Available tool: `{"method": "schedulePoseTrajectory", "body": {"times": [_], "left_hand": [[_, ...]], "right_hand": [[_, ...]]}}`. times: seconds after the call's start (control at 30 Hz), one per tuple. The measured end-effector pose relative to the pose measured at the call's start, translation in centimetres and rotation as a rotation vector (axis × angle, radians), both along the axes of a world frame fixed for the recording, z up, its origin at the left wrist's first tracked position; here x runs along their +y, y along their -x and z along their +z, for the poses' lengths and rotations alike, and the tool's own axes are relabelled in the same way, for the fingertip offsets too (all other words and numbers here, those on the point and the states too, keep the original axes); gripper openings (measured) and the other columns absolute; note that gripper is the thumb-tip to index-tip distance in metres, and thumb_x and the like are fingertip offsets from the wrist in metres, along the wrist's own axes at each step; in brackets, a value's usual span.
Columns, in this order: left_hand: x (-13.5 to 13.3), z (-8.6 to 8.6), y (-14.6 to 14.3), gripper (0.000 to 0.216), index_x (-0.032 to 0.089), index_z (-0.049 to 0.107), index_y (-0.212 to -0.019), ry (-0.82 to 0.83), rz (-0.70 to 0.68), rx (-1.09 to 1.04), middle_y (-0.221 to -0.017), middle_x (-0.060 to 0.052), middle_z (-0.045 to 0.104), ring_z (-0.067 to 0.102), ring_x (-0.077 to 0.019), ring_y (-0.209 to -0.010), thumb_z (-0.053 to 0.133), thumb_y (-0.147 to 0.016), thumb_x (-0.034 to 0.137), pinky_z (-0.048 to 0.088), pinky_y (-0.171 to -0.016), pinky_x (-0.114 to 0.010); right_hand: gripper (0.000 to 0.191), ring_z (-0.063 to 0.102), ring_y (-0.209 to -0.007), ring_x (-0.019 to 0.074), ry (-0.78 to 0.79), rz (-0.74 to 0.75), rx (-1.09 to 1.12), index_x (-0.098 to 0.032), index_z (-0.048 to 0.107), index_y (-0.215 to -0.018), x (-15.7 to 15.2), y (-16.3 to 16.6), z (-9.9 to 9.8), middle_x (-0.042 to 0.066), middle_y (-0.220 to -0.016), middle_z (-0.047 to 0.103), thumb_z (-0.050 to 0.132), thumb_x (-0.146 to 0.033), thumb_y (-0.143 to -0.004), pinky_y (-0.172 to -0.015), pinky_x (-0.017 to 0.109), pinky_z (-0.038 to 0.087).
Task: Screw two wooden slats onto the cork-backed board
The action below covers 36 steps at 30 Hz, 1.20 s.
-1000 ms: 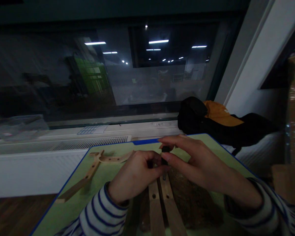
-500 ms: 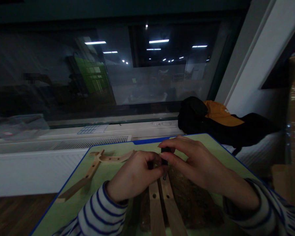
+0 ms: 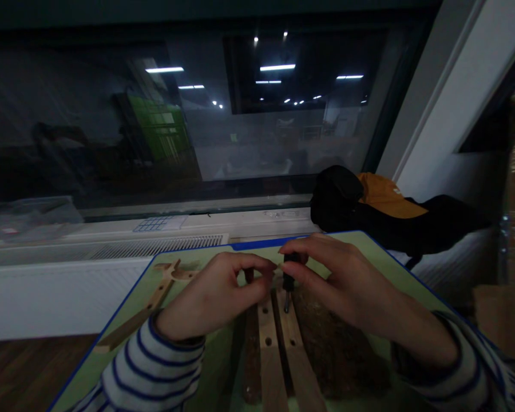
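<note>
My right hand (image 3: pixel 339 274) grips the black handle of a short screwdriver (image 3: pixel 288 280) between thumb and fingers. The metal shaft points down to a hole in the right one of two pale wooden pieces (image 3: pixel 292 332). Just left of the handle is my left hand (image 3: pixel 227 292), its fingers curved and thumb apart, with nothing visible in it. Under its thumb lies the left wooden piece (image 3: pixel 268 329), with two holes showing. Both pieces rest side by side on a brown, plastic-wrapped block (image 3: pixel 343 360).
A joined wooden part with holes (image 3: pixel 163 289) lies on the left of the green, blue-edged table (image 3: pixel 214 355). Behind are a white radiator (image 3: pixel 60 297) and a window sill. A black bag (image 3: pixel 339 200) and an orange cap (image 3: pixel 388 197) sit at the back right.
My left hand has drawn away from the screwdriver to the left, uncovering its handle and more of the left wooden piece. My right hand stays on the handle.
</note>
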<state>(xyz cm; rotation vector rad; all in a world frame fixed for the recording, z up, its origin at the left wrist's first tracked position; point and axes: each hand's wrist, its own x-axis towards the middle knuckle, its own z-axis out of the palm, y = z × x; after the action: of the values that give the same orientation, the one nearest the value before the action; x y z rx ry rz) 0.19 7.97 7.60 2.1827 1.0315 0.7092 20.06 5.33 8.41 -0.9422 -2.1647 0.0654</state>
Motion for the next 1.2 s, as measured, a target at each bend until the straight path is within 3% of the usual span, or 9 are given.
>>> {"method": "schedulePoseTrajectory", "body": {"times": [0.13,0.3,0.4,0.57,1.03,1.2], "left_hand": [[0.9,-0.7,0.1,0.023,0.020,0.070,-0.095,-0.052,0.113,0.020,-0.095,-0.002,0.072,0.063,-0.0181,-0.088,0.054,-0.082,0.028,0.045,-0.083,-0.028],[1.0,-2.5,-0.7,0.029,0.021,0.068,-0.104,-0.074,0.086,0.082,-0.106,-0.006,0.068,0.059,-0.0229,-0.101,0.056,-0.081,0.035,0.042,-0.090,-0.034],[0.7,-2.6,-1.1,0.027,0.021,0.067,-0.104,-0.059,0.019,0.088,-0.102,-0.005,0.070,0.061,-0.0216,-0.095,0.052,-0.083,0.031,0.044,-0.084,-0.032],[0.5,-2.3,-1.5,0.026,0.019,0.069,-0.097,-0.005,-0.055,0.088,-0.077,0.000,0.071,0.063,-0.0176,-0.073,0.047,-0.084,0.022,0.044,-0.069,-0.028],[0.3,-2.3,-1.6,0.026,0.016,0.067,-0.091,0.031,-0.062,0.059,-0.076,0.001,0.069,0.060,-0.0147,-0.068,0.045,-0.088,0.029,0.040,-0.059,-0.024],[0.4,-2.7,-1.6,0.024,0.016,0.067,-0.088,0.072,-0.070,0.012,-0.080,0.000,0.070,0.062,-0.0156,-0.075,0.046,-0.088,0.028,0.044,-0.066,-0.024]], "right_hand": [[0.018,0.062,-0.085,0.0133,0.020,-0.022,-0.001,-0.017,0.061,-0.101,0.1,0.0,0.2,0.002,-0.092,0.068,0.055,-0.027,-0.086,-0.073,0.024,0.046],[0.017,0.061,-0.085,0.0123,-0.001,-0.013,0.000,-0.017,0.060,-0.101,0.2,-0.1,0.1,0.001,-0.091,0.067,0.056,-0.025,-0.086,-0.074,0.022,0.045],[0.017,0.061,-0.086,0.0126,-0.002,-0.003,-0.007,-0.018,0.059,-0.101,0.2,-0.2,0.0,0.001,-0.090,0.067,0.055,-0.026,-0.087,-0.074,0.022,0.045],[0.019,0.061,-0.087,0.0137,-0.002,0.000,0.002,-0.017,0.059,-0.102,0.0,-0.1,0.0,0.002,-0.092,0.067,0.055,-0.027,-0.086,-0.074,0.023,0.046],[0.019,0.061,-0.091,0.0133,-0.011,0.019,0.009,-0.017,0.059,-0.103,-0.2,-0.1,0.0,0.002,-0.094,0.068,0.056,-0.027,-0.086,-0.081,0.023,0.045],[0.018,0.062,-0.090,0.0150,-0.021,0.017,0.005,-0.019,0.059,-0.103,0.0,0.0,0.0,0.002,-0.095,0.069,0.056,-0.027,-0.087,-0.084,0.027,0.046]]}}
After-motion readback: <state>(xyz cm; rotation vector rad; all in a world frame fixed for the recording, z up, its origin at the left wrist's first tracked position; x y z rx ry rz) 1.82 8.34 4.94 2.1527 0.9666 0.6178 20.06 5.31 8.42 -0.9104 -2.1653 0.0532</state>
